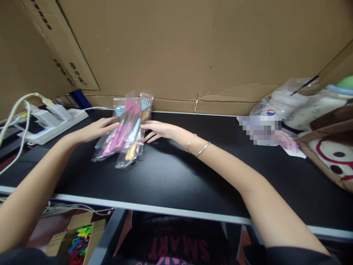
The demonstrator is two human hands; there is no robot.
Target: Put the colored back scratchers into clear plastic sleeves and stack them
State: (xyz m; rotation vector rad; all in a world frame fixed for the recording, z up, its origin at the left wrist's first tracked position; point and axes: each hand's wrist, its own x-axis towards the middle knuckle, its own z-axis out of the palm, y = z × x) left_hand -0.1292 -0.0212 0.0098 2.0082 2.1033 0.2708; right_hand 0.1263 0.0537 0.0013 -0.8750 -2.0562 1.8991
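Observation:
On the black table (179,176) lies a loose pile of back scratchers (128,129) with small hand-shaped heads, packed in clear plastic bags. Pink, light blue and yellow handles show through the film, and the heads point to the back. From the left side, my left hand (106,126) rests its stretched fingers on the edge of the pile. My right hand (158,129) is at the opposite side, fingers spread, its fingertips at the bags by the blue handle. Neither hand is closed around anything.
A white power strip (60,125) with plugs and cables sits at the left. Cardboard (193,48) walls the back. To the right are a bagged cup (284,101) and a brown cartoon bag (325,143). Below the table edge, a carton (79,235) contains colourful pieces.

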